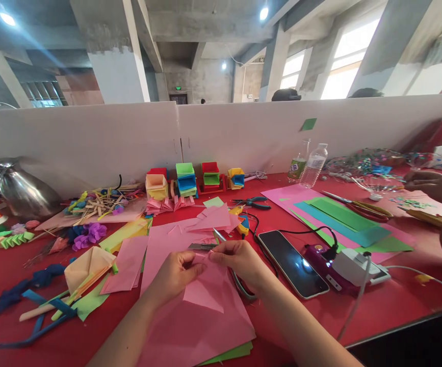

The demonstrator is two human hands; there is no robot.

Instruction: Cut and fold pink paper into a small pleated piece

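My left hand [175,275] and my right hand [243,260] are close together over the middle of the table. Both are closed, pinching the upper edge of a folded piece of pink paper [205,293]. Beneath it lies a stack of large pink sheets [167,326], with green paper [232,352] showing at its lower edge. A flat grey metal piece [202,246] rests just beyond my fingertips; its kind is unclear. Scissors [243,289] lie partly hidden under my right hand. Cut pink paper pieces [211,218] are scattered just behind.
A phone [293,262] and a purple power adapter [322,262] sit to the right, with cables. Pliers [253,203] and a yellow-blue glue gun [241,221] lie behind. Folded paper boxes [185,178] line the partition. Another person's hand [433,186] is at far right.
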